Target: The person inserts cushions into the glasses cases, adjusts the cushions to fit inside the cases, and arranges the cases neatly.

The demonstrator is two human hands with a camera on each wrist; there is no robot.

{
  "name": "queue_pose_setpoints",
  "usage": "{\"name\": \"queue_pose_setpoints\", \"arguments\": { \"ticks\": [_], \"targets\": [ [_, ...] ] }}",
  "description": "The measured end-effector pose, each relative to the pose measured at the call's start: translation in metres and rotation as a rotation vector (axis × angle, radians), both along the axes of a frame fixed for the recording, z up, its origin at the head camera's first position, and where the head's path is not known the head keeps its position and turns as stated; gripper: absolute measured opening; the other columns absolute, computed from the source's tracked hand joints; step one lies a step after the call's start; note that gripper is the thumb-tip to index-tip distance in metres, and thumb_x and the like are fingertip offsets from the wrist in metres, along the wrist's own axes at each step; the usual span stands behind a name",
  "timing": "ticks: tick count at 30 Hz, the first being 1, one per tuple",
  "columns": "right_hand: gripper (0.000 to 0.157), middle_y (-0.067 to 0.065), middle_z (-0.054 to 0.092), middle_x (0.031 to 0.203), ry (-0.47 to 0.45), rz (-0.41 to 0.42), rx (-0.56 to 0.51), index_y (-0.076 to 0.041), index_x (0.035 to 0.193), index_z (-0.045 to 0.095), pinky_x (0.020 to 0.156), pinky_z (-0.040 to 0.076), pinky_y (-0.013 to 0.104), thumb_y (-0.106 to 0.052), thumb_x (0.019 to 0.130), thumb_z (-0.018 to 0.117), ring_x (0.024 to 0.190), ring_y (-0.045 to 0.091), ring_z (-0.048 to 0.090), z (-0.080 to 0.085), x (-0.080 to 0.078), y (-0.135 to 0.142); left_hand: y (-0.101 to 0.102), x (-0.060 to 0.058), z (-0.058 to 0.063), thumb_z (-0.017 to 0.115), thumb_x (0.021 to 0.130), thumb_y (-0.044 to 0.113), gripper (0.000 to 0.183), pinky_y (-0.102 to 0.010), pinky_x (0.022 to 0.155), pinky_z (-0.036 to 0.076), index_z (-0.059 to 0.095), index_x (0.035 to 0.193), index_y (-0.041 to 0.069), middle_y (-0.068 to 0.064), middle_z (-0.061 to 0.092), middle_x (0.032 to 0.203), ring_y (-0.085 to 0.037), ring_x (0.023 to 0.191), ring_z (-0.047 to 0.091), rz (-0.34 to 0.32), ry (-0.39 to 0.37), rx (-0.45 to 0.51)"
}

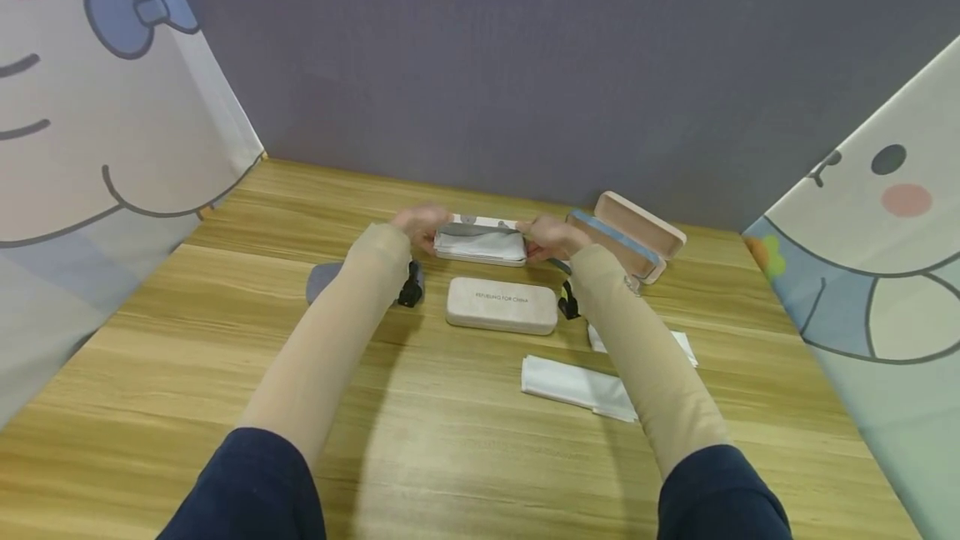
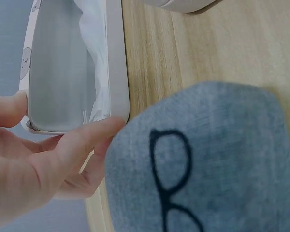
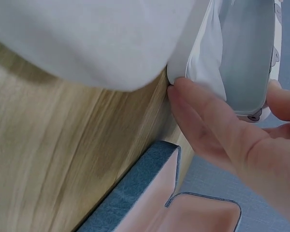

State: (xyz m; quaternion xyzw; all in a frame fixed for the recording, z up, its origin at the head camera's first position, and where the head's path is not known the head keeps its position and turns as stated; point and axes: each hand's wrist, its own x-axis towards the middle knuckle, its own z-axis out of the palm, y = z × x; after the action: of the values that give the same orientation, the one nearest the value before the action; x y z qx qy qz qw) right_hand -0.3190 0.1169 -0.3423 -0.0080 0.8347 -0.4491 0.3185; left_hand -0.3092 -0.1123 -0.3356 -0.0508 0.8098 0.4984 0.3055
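A white glasses case stands with its lid raised at the back of the table, a folded white cloth lying inside. My left hand grips its left end; in the left wrist view the thumb is on the lid's edge and the fingertips lie along the base. At the other end my right hand holds it the same way, thumb at the lid and fingers at the base corner in the right wrist view. Small grey cartoon faces decorate the outside of the lid. Its lining is grey.
A closed off-white glasses case with printed lettering lies just in front. Left of it is a blue-grey case with a glasses print. An open blue case with pink lining stands at the right. A folded white cloth lies nearer me.
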Motion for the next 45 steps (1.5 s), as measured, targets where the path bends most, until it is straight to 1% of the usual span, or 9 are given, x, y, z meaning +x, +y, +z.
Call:
{"name": "queue_pose_setpoints", "arguments": {
  "ticks": [7,11,18,23,30,35,39,42,45],
  "targets": [
    [0.054,0.022,0.047,0.119,0.044,0.017,-0.002,0.01,0.141,0.029,0.091,0.053,0.032,-0.031,0.105,0.033,0.091,0.021,0.054,-0.005,-0.0008,0.0021,-0.0007,0.0025,0.0018,0.027,0.105,0.019,0.048,-0.042,0.106,0.044,0.025,0.147,-0.002,-0.026,0.029,0.15,-0.036,0.135,0.037,0.004,0.002,-0.012],
    [0.051,0.02,0.048,0.116,0.038,-0.002,0.002,0.009,0.143,0.029,0.098,0.05,0.035,-0.027,0.106,0.031,0.092,0.02,0.053,-0.0052,-0.0001,-0.0011,-0.0017,0.0032,0.0025,0.029,0.105,0.019,0.051,-0.041,0.106,0.044,0.018,0.15,-0.003,-0.026,0.023,0.154,-0.036,0.139,0.033,-0.002,0.009,-0.024],
    [0.052,0.014,0.043,0.113,0.027,-0.002,0.003,0.007,0.145,0.023,0.102,0.046,0.039,-0.026,0.106,0.029,0.095,0.022,0.048,-0.0016,0.0028,-0.0029,-0.0008,0.0041,0.0011,0.029,0.105,0.018,0.041,-0.039,0.103,0.047,0.038,0.14,-0.003,-0.022,0.043,0.139,-0.026,0.111,0.051,0.012,0.013,-0.018],
    [0.049,0.015,0.045,0.113,0.031,0.005,0.006,0.008,0.143,0.025,0.102,0.046,0.039,-0.025,0.106,0.029,0.095,0.022,0.05,-0.0018,0.0027,-0.0015,0.0013,0.0047,0.0012,0.03,0.104,0.014,0.04,-0.036,0.101,0.048,0.04,0.138,-0.004,-0.019,0.044,0.136,-0.022,0.103,0.05,0.013,0.022,-0.023],
    [0.047,0.016,0.047,0.118,0.034,0.033,0.026,0.007,0.142,0.025,0.097,0.049,0.034,-0.023,0.106,0.029,0.094,0.02,0.053,-0.0031,0.0029,-0.0004,0.0015,0.0068,0.0021,0.032,0.103,0.013,0.037,-0.031,0.09,0.051,0.042,0.134,-0.004,-0.015,0.046,0.126,-0.02,0.095,0.049,-0.008,0.032,-0.068],
    [0.049,0.02,0.045,0.126,0.031,0.049,0.02,0.007,0.145,0.021,0.099,0.047,0.035,-0.023,0.107,0.028,0.097,0.021,0.052,-0.0022,0.004,0.0004,0.0002,0.0051,0.0008,0.033,0.102,0.012,0.037,-0.026,0.078,0.054,0.043,0.133,-0.004,-0.014,0.047,0.12,-0.018,0.091,0.05,-0.025,0.042,-0.079],
    [0.051,0.02,0.041,0.13,0.022,0.051,0.009,0.006,0.147,0.018,0.102,0.046,0.037,-0.022,0.106,0.029,0.099,0.022,0.05,-0.0019,0.0035,0.0004,0.0002,0.0044,0.0007,0.031,0.102,0.011,0.036,-0.021,0.067,0.05,0.044,0.131,-0.005,-0.013,0.048,0.114,-0.017,0.084,0.049,-0.035,0.04,-0.083],
    [0.049,0.018,0.043,0.125,0.022,0.049,0.015,0.006,0.146,0.022,0.103,0.046,0.037,-0.022,0.106,0.03,0.098,0.022,0.05,-0.0023,0.0026,0.0005,0.0004,0.004,-0.0003,0.031,0.102,0.011,0.036,-0.023,0.071,0.05,0.043,0.132,-0.004,-0.012,0.048,0.113,-0.017,0.085,0.049,-0.031,0.034,-0.079],
    [0.042,0.014,0.046,0.115,0.033,0.06,0.032,0.008,0.136,0.036,0.102,0.046,0.038,-0.022,0.106,0.031,0.094,0.02,0.051,-0.002,0.002,0.0013,0.0005,0.0041,-0.0007,0.032,0.102,0.01,0.037,-0.026,0.082,0.051,0.041,0.135,-0.004,-0.014,0.047,0.121,-0.018,0.091,0.049,-0.023,0.032,-0.072]
  ]
}}
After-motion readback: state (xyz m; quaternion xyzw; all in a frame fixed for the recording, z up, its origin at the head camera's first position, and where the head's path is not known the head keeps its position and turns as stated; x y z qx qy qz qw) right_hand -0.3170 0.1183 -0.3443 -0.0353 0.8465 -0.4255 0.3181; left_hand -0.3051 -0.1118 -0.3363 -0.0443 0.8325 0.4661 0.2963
